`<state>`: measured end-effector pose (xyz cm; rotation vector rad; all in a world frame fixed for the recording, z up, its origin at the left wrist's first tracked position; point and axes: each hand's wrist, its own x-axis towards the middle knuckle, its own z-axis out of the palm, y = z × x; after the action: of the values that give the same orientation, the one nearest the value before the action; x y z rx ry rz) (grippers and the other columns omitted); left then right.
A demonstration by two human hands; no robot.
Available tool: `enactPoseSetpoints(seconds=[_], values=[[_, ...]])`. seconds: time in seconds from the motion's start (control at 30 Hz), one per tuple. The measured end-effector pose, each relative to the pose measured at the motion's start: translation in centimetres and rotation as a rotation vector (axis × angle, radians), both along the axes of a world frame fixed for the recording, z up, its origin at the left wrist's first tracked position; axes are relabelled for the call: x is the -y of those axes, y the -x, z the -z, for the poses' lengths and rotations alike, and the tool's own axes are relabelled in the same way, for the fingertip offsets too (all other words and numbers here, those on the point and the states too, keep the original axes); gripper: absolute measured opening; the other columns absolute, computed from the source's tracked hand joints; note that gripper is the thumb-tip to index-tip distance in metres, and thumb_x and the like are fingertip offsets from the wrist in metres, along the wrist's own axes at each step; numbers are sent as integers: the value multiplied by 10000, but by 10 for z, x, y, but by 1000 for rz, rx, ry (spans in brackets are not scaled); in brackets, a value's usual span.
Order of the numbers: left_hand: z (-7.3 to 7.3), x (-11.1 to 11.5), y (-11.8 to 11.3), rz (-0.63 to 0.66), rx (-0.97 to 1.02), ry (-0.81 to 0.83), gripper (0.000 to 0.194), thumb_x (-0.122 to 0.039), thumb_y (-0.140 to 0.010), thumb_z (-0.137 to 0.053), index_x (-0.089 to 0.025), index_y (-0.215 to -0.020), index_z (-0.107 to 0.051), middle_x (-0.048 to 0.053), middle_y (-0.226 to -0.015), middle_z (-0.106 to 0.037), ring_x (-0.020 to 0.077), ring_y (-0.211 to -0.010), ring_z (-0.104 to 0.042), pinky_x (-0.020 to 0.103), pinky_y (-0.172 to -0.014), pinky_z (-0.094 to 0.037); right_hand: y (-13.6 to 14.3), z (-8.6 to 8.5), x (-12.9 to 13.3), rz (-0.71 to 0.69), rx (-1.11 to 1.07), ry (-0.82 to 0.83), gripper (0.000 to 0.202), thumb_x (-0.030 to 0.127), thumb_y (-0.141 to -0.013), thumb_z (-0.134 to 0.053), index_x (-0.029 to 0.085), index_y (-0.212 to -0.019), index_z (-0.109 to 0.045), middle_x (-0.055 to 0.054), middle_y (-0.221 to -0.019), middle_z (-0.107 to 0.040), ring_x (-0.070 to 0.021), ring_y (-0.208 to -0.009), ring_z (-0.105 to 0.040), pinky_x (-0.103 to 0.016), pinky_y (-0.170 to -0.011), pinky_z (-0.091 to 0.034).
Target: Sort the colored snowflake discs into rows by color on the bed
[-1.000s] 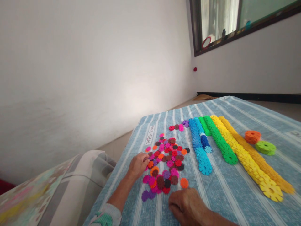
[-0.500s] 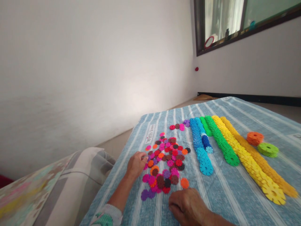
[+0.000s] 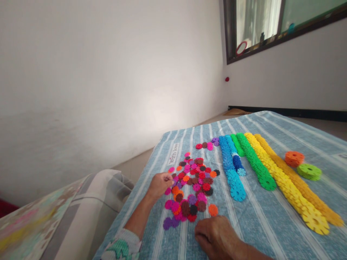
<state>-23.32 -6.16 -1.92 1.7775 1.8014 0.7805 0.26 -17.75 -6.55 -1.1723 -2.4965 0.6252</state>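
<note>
A loose pile of notched plastic discs [image 3: 193, 180] in pink, red, brown, purple, orange and black lies on the striped cloth. At the pile's left edge is my left hand [image 3: 160, 185], its thumb and fingers pinched together; whatever is between the tips is too small to make out. My right hand [image 3: 217, 233] rests curled on the cloth at the near side, just below a single orange disc [image 3: 213, 209]. Its fingers are folded under, so anything inside is hidden. Two purple discs [image 3: 171, 223] lie at the pile's near left corner.
Right of the pile run long overlapping rows of discs: a blue row [image 3: 227, 159], a green row [image 3: 255, 162], a yellow row [image 3: 284, 180] and an amber row [image 3: 303, 184]. Farther right stand an orange stack [image 3: 294, 158] and a lime stack [image 3: 309, 172]. A covered surface [image 3: 81, 209] adjoins on the left.
My left hand has shifted slightly up and right along the pile's edge, and its fingers are drawn closer together. The right hand stays in place.
</note>
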Motion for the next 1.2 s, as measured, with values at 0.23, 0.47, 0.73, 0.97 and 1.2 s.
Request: enactPoseSetpoints(seconds=[0.23,0.47,0.73,0.97,1.2], values=[[-1,-1,-14,123,-13,113,152,-271,-572,-595,-143,-648,-626,-39,-537,-538,102,-522,-481,214,-528,-352,-1,-1,1,-7,-26,-11,165,223,-811,-491,201,-703,-613,5,-750,-717,-133,-668,-651,-265,-515,-216],[8,-6,-5,186,-200,152,257,-295,-640,-537,-141,-796,-673,-30,-590,-545,99,-525,-467,211,-521,-337,-1,-1,1,-3,-17,-7,156,229,-807,-501,202,-695,-607,7,-736,-714,-131,-649,-648,-264,-503,-202],[7,-10,-3,286,-186,265,324,-318,-566,-648,-134,-833,-649,-70,-545,-451,86,-509,-405,204,-491,-291,-2,1,2,-4,-43,-20,164,214,-812,-486,201,-693,-598,12,-735,-710,-126,-657,-648,-256,-521,-232],[-2,-11,-13,242,-209,246,238,-265,-492,-668,-151,-676,-568,-75,-525,-453,92,-522,-411,209,-492,-281,-3,-6,3,-2,-26,-1,181,220,-821,-478,197,-686,-597,7,-733,-711,-120,-638,-641,-255,-513,-236],[-18,-6,-24,270,-304,216,148,-229,-502,-629,-162,-581,-525,-73,-503,-473,89,-517,-414,205,-493,-257,-4,-6,3,-10,-34,-12,186,209,-825,-486,198,-689,-612,8,-728,-708,-115,-631,-629,-256,-520,-242]])
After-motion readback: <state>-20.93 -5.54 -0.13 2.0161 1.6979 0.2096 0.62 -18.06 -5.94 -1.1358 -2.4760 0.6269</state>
